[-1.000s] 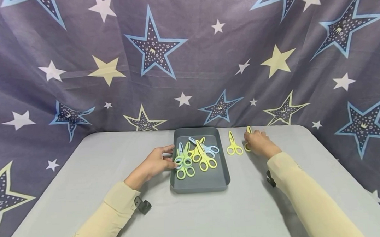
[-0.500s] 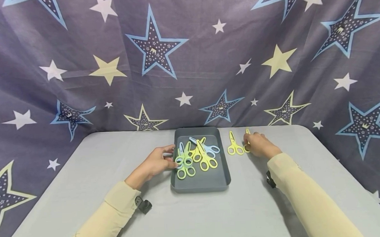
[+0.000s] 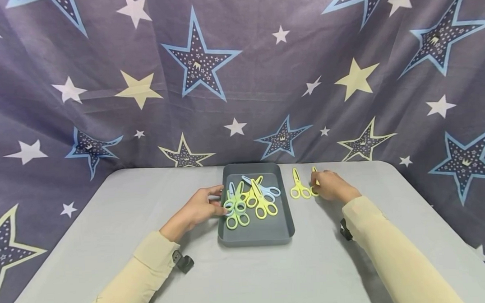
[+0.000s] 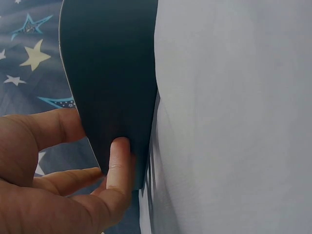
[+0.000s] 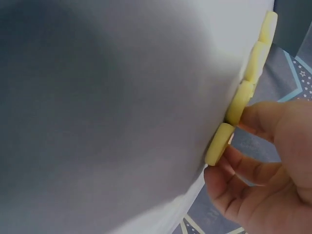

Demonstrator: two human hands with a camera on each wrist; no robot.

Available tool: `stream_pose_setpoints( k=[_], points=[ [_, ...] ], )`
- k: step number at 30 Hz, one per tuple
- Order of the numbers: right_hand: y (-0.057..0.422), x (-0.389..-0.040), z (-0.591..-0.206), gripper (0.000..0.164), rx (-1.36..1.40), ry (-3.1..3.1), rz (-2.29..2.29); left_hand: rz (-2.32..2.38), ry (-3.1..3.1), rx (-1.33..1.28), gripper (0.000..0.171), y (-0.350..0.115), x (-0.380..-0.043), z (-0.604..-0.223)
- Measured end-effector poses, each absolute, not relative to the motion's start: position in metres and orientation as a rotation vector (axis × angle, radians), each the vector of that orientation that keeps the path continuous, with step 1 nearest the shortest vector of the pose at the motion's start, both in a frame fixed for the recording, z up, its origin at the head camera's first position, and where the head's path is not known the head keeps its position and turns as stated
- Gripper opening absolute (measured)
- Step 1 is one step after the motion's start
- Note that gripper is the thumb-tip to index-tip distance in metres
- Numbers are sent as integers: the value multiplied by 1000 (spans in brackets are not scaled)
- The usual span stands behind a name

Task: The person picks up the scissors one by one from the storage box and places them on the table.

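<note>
Gripping the tray (image 3: 256, 241) by its side wall, with the left hand (image 3: 196, 211) bent narrowly over the edge. Piled inside, just right of that hand: green scissors (image 3: 238, 197), blue scissors (image 3: 265, 190) and yellow scissors (image 3: 258, 197). Pinching more scissors (image 5: 219, 145), also yellow, by the handles with the right hand (image 3: 331, 186); partly hidden behind its fingers, down at the table (image 3: 256, 277). Lying close beside these, just left of the right hand: a matching pair (image 3: 296, 182). Hanging beyond both hands: a starry curtain (image 3: 244, 101).

The matt tray (image 3: 256, 240) and scissors (image 5: 238, 104) seem plastic.
</note>
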State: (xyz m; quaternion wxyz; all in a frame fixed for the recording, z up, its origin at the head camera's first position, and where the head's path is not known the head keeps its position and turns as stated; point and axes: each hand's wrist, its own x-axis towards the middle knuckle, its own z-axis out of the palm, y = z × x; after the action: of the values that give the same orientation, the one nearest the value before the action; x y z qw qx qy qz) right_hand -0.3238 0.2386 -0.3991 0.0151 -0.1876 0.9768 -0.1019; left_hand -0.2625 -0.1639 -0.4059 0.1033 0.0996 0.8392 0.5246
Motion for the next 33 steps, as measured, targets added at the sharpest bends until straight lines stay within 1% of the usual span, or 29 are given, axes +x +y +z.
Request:
stream_pose_setpoints(
  k=[5,9,16,33],
  points=[
    [236,-323,-398,11,-550,3059,-328,1540,2481,294,86,-164,-262,-406],
    [233,-320,-398,12,-593,3106,-326,1535,2481,293,86,-164,-262,-404],
    [226,-311,-395,24,-562,3158,-319,1538,2472,295,86,-163,-261,-404],
    [174,-291,-374,24,-803,3271,-318,1536,2477,307,86,-164,-262,-405]
  ],
)
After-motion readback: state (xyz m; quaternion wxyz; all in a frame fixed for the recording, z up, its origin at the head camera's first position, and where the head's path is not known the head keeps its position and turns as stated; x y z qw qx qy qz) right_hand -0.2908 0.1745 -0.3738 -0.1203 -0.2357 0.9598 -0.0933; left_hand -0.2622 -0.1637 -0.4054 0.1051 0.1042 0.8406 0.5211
